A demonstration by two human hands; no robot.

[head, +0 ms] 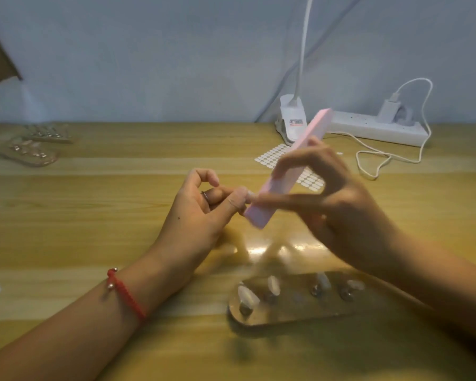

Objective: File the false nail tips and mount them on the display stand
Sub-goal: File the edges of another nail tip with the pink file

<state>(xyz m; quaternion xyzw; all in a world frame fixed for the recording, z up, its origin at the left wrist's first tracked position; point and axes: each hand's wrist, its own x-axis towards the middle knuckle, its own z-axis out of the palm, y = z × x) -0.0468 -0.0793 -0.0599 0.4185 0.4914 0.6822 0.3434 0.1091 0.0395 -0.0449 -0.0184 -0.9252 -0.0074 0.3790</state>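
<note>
My left hand (204, 204) pinches a small pale false nail tip (249, 196) between thumb and forefinger above the table's middle. My right hand (338, 204) grips a long pink nail file block (289, 171), tilted, with its lower end pressed against the tip; this hand is motion-blurred. Below the hands lies a clear display stand (300, 312) with metal pegs, and several nail tips (248, 295) sit on it.
A sheet of white adhesive tabs (272, 156) lies behind the hands. A lamp clamp base (293, 119), a white power strip (379, 127) and its looping cable (379, 158) sit at the back right. More clear stands (36, 147) rest far left.
</note>
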